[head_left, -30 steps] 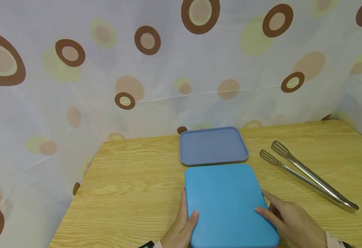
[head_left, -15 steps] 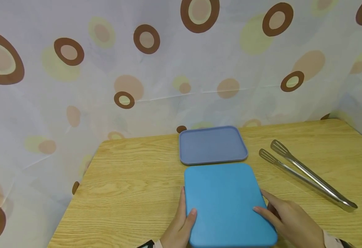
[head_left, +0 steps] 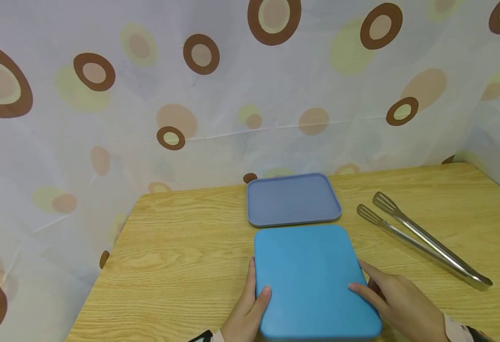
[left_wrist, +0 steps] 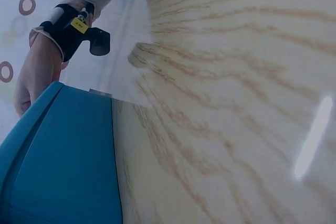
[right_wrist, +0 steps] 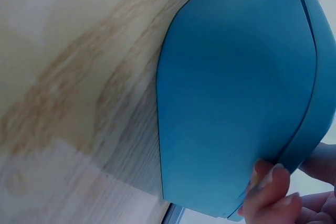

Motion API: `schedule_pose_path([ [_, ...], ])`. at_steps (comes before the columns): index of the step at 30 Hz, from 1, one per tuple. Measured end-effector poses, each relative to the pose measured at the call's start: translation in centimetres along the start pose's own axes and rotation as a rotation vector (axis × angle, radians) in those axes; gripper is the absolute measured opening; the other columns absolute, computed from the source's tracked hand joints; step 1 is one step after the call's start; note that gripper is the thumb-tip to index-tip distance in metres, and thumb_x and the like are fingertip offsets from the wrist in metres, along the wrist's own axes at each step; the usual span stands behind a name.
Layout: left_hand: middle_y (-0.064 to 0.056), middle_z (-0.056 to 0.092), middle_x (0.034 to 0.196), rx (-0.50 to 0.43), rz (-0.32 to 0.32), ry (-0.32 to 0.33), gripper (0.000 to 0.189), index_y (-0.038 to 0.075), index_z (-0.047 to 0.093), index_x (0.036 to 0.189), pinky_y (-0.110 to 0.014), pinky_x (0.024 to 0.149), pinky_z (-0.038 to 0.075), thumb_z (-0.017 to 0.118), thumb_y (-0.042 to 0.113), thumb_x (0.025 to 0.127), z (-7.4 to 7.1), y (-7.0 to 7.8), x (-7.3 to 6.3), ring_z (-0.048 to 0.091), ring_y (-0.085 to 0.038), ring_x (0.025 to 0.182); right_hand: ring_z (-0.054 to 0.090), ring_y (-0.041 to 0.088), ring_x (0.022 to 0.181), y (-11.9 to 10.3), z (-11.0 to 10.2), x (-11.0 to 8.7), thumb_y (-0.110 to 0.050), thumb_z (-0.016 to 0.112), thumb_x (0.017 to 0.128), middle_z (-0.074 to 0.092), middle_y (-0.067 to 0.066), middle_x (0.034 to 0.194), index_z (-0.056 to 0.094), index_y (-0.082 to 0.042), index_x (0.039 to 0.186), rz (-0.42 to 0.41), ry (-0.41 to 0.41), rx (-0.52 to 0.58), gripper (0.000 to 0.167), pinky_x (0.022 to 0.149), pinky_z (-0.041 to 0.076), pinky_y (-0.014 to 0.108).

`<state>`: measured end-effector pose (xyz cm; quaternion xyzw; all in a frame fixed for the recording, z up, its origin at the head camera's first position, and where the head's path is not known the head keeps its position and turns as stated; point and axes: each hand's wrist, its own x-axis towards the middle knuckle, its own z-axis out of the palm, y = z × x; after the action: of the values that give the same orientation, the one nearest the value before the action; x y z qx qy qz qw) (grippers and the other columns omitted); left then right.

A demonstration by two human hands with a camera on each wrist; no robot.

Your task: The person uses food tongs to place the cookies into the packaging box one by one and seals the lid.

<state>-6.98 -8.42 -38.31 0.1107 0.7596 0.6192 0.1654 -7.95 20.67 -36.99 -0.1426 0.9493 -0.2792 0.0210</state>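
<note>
A blue box with a matching lid [head_left: 310, 275] stands on the table at the bottom centre of the head view. The left hand [head_left: 246, 306] holds the lid's left edge, its thumb on top and fingers down the side. At the opposite edge the right hand [head_left: 404, 304] grips the lid, thumb on top and index finger along the side. In the right wrist view, fingertips [right_wrist: 269, 187] sit at the seam between the lid and the box body [right_wrist: 231, 87]. The lid lies over the body there. The box's inside is hidden.
A shallow blue-grey tray [head_left: 293, 199] lies just behind the box. Metal tongs [head_left: 425, 242] with slotted ends rest to the right, jaws spread. The wood-grain table [head_left: 181, 247] meets a cloth [head_left: 216, 95] printed with circles at the back.
The head view has shifted very slightly. Both hands keep their places on the lid, and the tray and tongs have not moved.
</note>
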Motion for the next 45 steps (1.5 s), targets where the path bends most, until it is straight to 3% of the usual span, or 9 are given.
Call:
schedule_pose_path([
  [11,-0.018,-0.016,0.160,-0.017,-0.016,0.000,0.075,0.006,-0.018,0.152,-0.061,0.114,-0.004,0.032,0.036,0.106,0.1,-0.2,-0.1,-0.011,-0.036,0.146,0.042,-0.005,0.055,-0.1,-0.1,-0.1,-0.024,0.062,0.095,0.049,-0.014,0.064,0.050,0.013,0.132,-0.019,0.005,0.003,0.053,0.051,0.039,0.022],
  [15,-0.017,-0.020,0.159,-0.062,-0.035,0.001,0.076,0.005,-0.019,0.152,-0.060,0.114,-0.006,0.032,0.038,0.106,-0.2,0.1,0.0,-0.014,-0.036,0.146,0.044,-0.004,0.057,0.2,-0.4,-0.2,-0.027,0.059,0.098,0.052,-0.013,0.067,0.046,0.012,0.137,0.019,-0.016,0.033,0.056,0.052,0.040,0.022],
  [18,-0.016,-0.023,0.158,-0.110,-0.043,0.007,0.076,0.004,-0.020,0.151,-0.060,0.114,-0.008,0.031,0.039,0.106,-0.6,0.5,0.3,-0.018,-0.036,0.145,0.055,0.002,0.071,0.8,-1.0,0.0,-0.032,0.052,0.101,0.064,-0.004,0.086,0.038,0.011,0.143,0.073,-0.053,0.078,0.061,0.059,0.046,0.024],
  [21,-0.016,-0.024,0.158,-0.123,-0.052,0.035,0.076,0.004,-0.020,0.151,-0.060,0.114,-0.008,0.030,0.040,0.106,-0.9,0.9,1.0,-0.019,-0.035,0.145,0.063,0.026,0.103,1.3,-1.5,0.8,-0.037,0.042,0.104,0.059,0.021,0.125,0.022,0.007,0.150,0.121,-0.103,0.209,0.067,0.078,0.054,0.038],
  [24,-0.016,-0.022,0.159,-0.132,-0.074,0.059,0.078,0.004,-0.020,0.151,-0.060,0.115,-0.007,0.031,0.043,0.106,-0.9,1.1,1.8,-0.018,-0.035,0.145,0.034,0.050,0.135,1.4,-1.5,1.7,-0.039,0.036,0.106,0.022,0.032,0.154,0.004,0.003,0.154,0.157,-0.149,0.421,0.072,0.102,0.038,0.060],
  [26,-0.017,-0.021,0.159,-0.142,-0.092,0.075,0.081,0.004,-0.019,0.151,-0.060,0.115,-0.007,0.033,0.045,0.105,-0.8,1.1,2.3,-0.017,-0.035,0.145,0.010,0.051,0.143,1.4,-1.2,2.2,-0.042,0.034,0.106,0.002,0.030,0.158,-0.004,0.002,0.153,0.196,-0.185,0.552,0.075,0.109,0.020,0.068],
  [29,-0.018,-0.016,0.160,-0.143,-0.123,0.096,0.083,0.004,-0.016,0.152,-0.060,0.115,-0.005,0.036,0.047,0.103,-0.5,0.9,2.8,-0.013,-0.037,0.146,-0.007,0.049,0.144,1.1,-0.5,2.8,-0.045,0.031,0.105,-0.009,0.027,0.159,-0.009,0.000,0.153,0.248,-0.232,0.660,0.077,0.110,0.005,0.070],
  [34,-0.020,-0.007,0.161,-0.112,-0.128,0.126,0.080,0.002,-0.009,0.154,-0.060,0.116,-0.001,0.036,0.045,0.104,0.0,0.5,3.0,-0.005,-0.040,0.147,-0.011,0.045,0.144,0.6,0.7,2.9,-0.048,0.024,0.105,-0.012,0.023,0.160,-0.012,-0.005,0.154,0.282,-0.271,0.719,0.074,0.112,0.000,0.067],
  [45,-0.020,0.000,0.161,-0.069,-0.071,0.174,0.069,0.000,-0.004,0.154,-0.059,0.117,0.002,0.032,0.034,0.106,0.5,0.5,2.9,0.000,-0.039,0.147,-0.009,0.043,0.146,0.2,1.3,2.7,-0.050,0.023,0.105,-0.010,0.020,0.161,-0.009,-0.007,0.155,0.287,-0.214,0.729,0.074,0.113,0.000,0.065],
])
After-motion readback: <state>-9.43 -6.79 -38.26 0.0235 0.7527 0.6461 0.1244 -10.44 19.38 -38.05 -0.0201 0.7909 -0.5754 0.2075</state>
